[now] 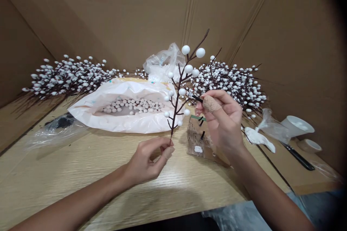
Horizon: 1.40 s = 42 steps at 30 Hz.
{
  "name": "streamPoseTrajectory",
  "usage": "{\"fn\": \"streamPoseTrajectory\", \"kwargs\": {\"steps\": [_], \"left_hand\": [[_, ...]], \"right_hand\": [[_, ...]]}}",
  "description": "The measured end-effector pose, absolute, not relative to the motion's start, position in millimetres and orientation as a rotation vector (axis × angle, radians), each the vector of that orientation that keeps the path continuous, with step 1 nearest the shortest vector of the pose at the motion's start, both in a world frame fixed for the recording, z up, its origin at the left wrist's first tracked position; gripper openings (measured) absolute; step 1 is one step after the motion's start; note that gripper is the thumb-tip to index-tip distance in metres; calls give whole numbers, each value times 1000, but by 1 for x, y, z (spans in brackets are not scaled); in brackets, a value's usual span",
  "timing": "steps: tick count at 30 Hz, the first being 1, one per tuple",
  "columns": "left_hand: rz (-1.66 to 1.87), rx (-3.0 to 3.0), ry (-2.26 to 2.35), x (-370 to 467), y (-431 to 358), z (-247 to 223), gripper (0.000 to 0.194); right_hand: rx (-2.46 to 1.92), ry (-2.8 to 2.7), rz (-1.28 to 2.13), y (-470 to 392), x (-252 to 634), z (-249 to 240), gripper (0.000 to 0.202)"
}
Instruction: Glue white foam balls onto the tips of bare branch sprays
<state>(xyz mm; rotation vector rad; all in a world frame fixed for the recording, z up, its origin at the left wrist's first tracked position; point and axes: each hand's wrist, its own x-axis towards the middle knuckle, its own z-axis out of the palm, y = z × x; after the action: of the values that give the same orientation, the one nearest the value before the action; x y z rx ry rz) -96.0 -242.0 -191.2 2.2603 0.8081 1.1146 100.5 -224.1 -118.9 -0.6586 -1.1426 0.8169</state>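
Observation:
My left hand [153, 159] pinches the thin lower stem of a dark brown branch [177, 104], which stands upright with several white berries on its twigs. To the right of the branch, my right hand [222, 115] is closed on a small black stick [197, 98] whose end points left toward the twigs. A tan bandage wraps the thumb of that hand. Behind the branch lies an open white bag [130, 125] with many loose white berries. Just below my right hand is a piece of cardboard [193, 137] bearing small black pieces and a white blob.
Piles of berry branches lie at the left [67, 75] and right [230, 83]. Clear plastic [165, 61] is at the back. A white cup [298, 125], a tape roll [309, 145] and a black-handled tool [299, 157] are at the right. Cardboard walls [121, 18] surround the table.

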Motion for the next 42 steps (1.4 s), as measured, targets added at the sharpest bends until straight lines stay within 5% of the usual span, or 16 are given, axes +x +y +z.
{"fn": "streamPoseTrajectory", "kwargs": {"steps": [42], "left_hand": [[1136, 2258, 810, -95, -241, -190, 11]], "right_hand": [[-705, -1211, 700, -227, 104, -123, 9]]}}
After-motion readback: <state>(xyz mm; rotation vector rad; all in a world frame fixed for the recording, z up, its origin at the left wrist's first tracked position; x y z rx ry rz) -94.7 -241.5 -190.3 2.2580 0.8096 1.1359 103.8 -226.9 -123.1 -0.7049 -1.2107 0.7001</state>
